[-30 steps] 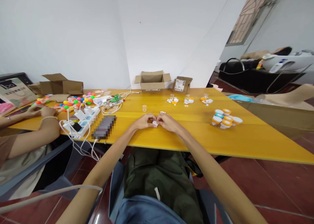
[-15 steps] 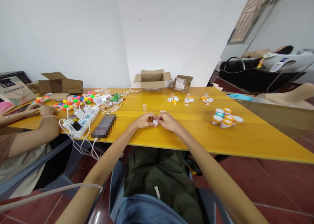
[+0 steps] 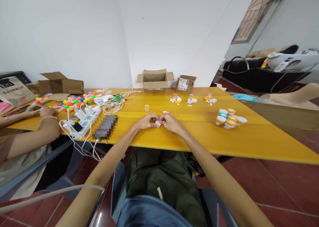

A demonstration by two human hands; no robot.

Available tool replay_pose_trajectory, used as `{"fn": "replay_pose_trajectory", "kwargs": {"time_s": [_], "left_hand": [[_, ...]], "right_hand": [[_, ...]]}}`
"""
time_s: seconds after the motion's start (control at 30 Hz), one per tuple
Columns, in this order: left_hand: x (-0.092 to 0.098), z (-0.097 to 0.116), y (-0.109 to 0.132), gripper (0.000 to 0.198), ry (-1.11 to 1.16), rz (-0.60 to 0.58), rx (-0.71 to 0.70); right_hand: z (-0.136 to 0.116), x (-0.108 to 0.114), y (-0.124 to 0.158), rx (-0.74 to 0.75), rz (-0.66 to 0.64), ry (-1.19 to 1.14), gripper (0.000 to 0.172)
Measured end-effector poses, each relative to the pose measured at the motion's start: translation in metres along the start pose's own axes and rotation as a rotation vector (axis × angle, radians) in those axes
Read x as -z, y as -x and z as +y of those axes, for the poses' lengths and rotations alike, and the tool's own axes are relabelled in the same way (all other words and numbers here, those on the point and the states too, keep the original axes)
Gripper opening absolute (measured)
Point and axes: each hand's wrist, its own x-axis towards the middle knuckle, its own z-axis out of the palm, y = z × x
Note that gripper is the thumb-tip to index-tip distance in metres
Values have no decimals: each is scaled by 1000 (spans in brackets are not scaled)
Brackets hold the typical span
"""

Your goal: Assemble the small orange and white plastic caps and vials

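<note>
Between my fingertips, just above the yellow table (image 3: 199, 134), is a small round white piece (image 3: 158, 123); its finer detail is too small to make out. My left hand (image 3: 147, 121) pinches it from the left. From the right, my right hand (image 3: 171, 122) closes its fingers on the same piece. A little white part (image 3: 165, 112) lies just beyond my right fingers. Farther back stands a small clear cup (image 3: 147, 108). Small piles of white and orange parts (image 3: 177, 101) lie toward the back right, with clear cups beside them.
To the right sits a cluster of clear jars with orange, white and teal lids (image 3: 230, 119). Two cardboard boxes (image 3: 155, 85) stand against the wall. Leftward are a power strip (image 3: 87, 124) with cables, a phone (image 3: 106, 127), colourful balls (image 3: 74, 101) and another person's hands (image 3: 47, 112).
</note>
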Motion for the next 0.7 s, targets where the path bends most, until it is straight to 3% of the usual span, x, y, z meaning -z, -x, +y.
{"fn": "replay_pose_trajectory", "kwargs": {"time_s": [0.3,0.5,0.7], "left_hand": [[-1,3,0,18,4,-1,8],[-1,1,0,18,-3,11,-3],[-1,-4,0,21,-29,8,-1]], "right_hand": [[0,1,4,31,13,-13,18],[0,3,14,64,129,-42,20],[9,5,20,85,167,-33,19]]}}
